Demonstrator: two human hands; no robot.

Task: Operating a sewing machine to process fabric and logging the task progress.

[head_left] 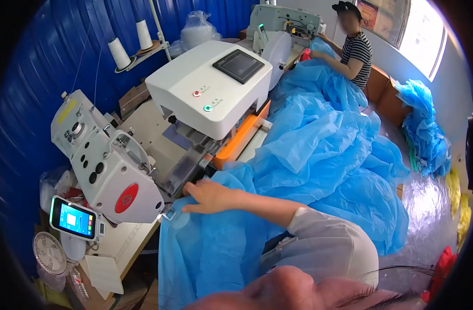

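Note:
My right hand (209, 197) lies flat on a big pile of thin blue non-woven fabric (319, 155), at the fabric's left edge. Its fingers point left toward the white sewing machine head (104, 160) and rest just beside a metal clamp plate (182, 170). The fingers are spread on the cloth and grip nothing. My forearm in a pale sleeve (329, 243) comes in from the lower right. My left hand is out of sight.
A white box-shaped machine unit (210, 88) with a dark screen and an orange base stands behind the clamp. A small lit control panel (73, 217) hangs at the left. Two thread cones (128, 46) stand at the back. Another person in a striped shirt (358, 54) works at a far machine.

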